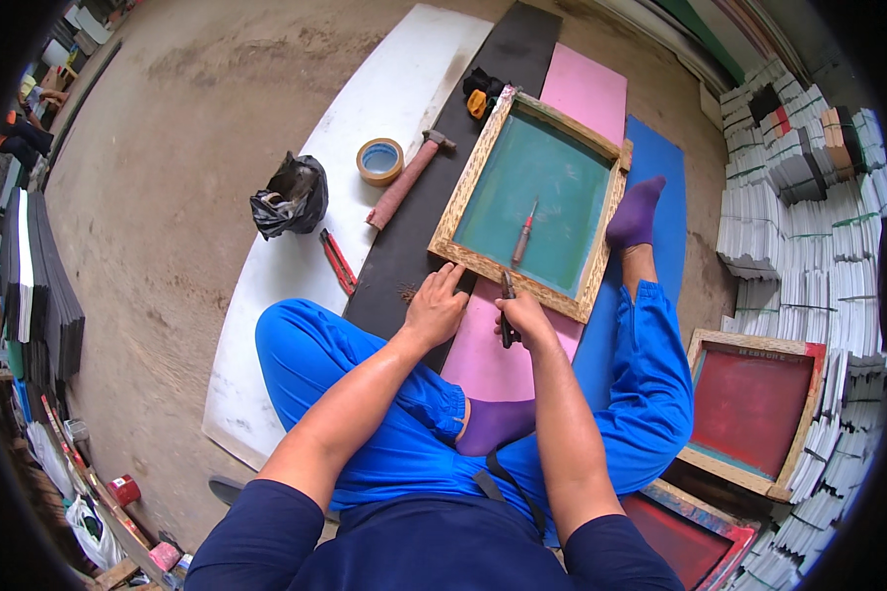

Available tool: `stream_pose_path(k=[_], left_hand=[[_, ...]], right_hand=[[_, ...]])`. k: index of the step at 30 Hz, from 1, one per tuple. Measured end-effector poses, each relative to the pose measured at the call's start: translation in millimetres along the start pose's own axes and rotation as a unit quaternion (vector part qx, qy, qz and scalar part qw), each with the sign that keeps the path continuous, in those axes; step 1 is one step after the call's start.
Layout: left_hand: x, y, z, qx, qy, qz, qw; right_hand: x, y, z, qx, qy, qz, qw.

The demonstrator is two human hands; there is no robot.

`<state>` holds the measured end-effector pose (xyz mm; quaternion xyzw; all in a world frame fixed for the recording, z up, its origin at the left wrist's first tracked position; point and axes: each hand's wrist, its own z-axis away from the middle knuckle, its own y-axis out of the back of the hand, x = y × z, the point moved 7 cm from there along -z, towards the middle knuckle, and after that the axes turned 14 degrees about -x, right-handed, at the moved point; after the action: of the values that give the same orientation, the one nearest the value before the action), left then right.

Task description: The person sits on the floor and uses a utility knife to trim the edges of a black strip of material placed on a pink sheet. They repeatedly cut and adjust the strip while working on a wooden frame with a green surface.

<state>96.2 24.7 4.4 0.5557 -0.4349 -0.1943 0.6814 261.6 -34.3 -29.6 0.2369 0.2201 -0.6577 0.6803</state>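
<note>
Your R hand has its fingers wrapped around black pliers; can't tell if their head's biting. L hand has fingertips together at the near rail of the wood frame; pinching or just pressing, can't tell. Prob. mid-step, working that rail w/ pliers; next move likely calls for a firm L brace + controlled R squeeze. Frame's just beyond both hands' fingers, long axis running away, far end leaning R. Pliers point away. Screwdriver lies beyond R fingers, tip away, slightly R.
</note>
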Motion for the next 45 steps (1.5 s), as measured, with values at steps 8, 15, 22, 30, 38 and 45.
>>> stream_pose_path(k=[8,15,22,30,38,45], left_hand=[[1,5,-2,0.013,-0.007,0.046,0.999],[-1,8,-3,0.022,-0.002,0.072,0.997],[-1,13,-4,0.035,-0.004,0.076,0.997],[-2,11,-6,0.032,-0.003,0.079,0.996],[-5,12,-7,0.039,0.019,0.098,0.994],[-12,14,-5,0.064,0.033,0.115,0.991]], right_hand=[[-5,2,5,-0.031,-0.072,-0.033,0.996],[-11,2,2,-0.029,-0.077,-0.032,0.996],[-19,-2,3,0.023,-0.061,-0.01,0.998],[-14,-17,4,0.141,-0.02,0.129,0.981],[-10,-24,8,0.237,0.014,0.237,0.942],[1,-30,9,0.285,0.054,0.203,0.935]])
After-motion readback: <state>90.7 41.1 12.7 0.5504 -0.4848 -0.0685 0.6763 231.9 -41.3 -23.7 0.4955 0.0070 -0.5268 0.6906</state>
